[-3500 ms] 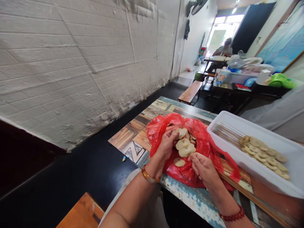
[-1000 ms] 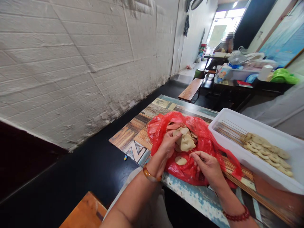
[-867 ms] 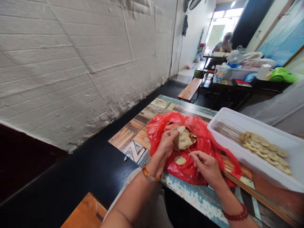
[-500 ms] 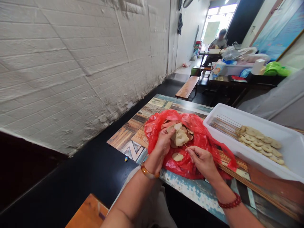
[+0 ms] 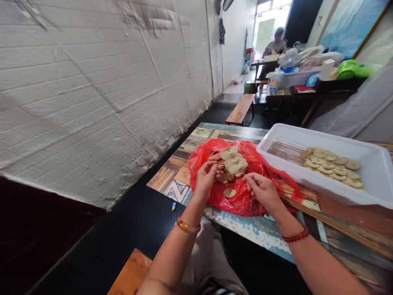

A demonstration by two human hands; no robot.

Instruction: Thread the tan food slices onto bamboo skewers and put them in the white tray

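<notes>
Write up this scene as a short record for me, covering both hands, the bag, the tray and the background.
Left hand: left hand at thin, pale, round slices; grip unclear
Right hand: right hand pinching a thin wooden stick beside the slices
Bag: crumpled red plastic bag, open, slices inside; one loose slice at its front
Tray: rectangular white plastic tray holding skewered pale slices
Table: patterned, wood-look tabletop
Background: a person at a far table

bag: red | slices: pale cream | tray: white | table: multicoloured patchwork wood-print
</notes>
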